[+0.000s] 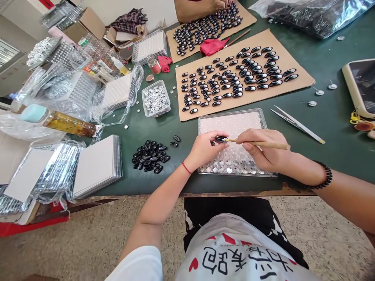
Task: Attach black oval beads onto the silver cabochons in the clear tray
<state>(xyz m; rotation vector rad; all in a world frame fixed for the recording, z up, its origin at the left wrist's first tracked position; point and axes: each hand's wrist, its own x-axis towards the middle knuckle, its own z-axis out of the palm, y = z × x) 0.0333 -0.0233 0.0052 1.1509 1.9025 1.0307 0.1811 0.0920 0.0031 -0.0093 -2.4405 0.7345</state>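
Note:
Between its thumb and fingers, my left hand (pixel 206 148) pinches a small glossy black oval piece (pixel 220 139). My right hand (pixel 265 150) grips a thin wooden stick (pixel 269 145) like a pen, its yellowish tip touching the piece. Below both hands lies a clear plastic tray (pixel 234 119) with a pale sheet and rows of small round metal discs along its near side. A pile of loose black pieces (pixel 150 155) sits left of my left hand. Beyond the tray, a cardboard sheet (pixel 190 113) carries many black pieces with silvery discs on them.
White metal tweezers (pixel 299 125) lie right of the tray. At the left stand a tub of small discs (pixel 156 99), a bottle of amber liquid (pixel 70 124) and stacked white cards (pixel 96 166). A tablet-like device (pixel 361 88) is far right. Another person's hand (pixel 218 4) works across the table.

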